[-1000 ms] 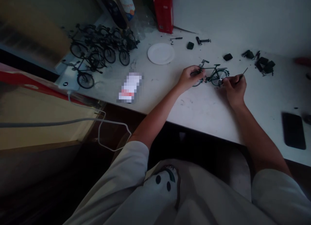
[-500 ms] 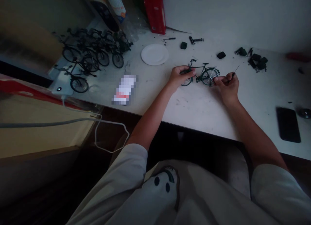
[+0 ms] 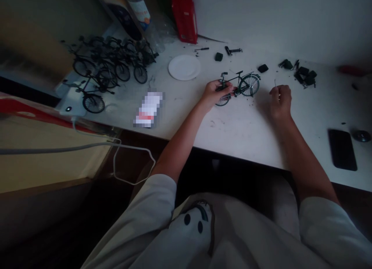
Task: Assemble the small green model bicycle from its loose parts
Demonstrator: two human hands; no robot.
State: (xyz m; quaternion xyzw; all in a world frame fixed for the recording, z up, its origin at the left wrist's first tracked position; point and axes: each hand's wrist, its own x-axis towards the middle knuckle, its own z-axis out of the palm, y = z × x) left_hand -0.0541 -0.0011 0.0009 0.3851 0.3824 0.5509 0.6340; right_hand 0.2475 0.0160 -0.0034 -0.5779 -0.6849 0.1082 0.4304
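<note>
A small dark model bicycle (image 3: 248,85) is held by its front end in my left hand (image 3: 213,94), its rear wheel pointing right. My right hand (image 3: 281,100) is apart from the bicycle, to its right, with fingers curled round a thin screwdriver (image 3: 275,83) whose shaft sticks up from the fingers; most of its handle is hidden. Small dark bits lie on the white table (image 3: 232,129) beneath the bicycle.
Several model bicycles (image 3: 107,67) stand at the left. A white plate (image 3: 184,67), a pixelated phone (image 3: 148,109), a red box (image 3: 184,17) and bottles (image 3: 140,9) are around. Dark parts (image 3: 305,75) lie at the back right, a black phone (image 3: 343,149) at the right.
My right hand has moved away from the rear wheel, to the right, with the screwdriver now more upright. The bicycle's rear end has risen slightly in my left hand.
</note>
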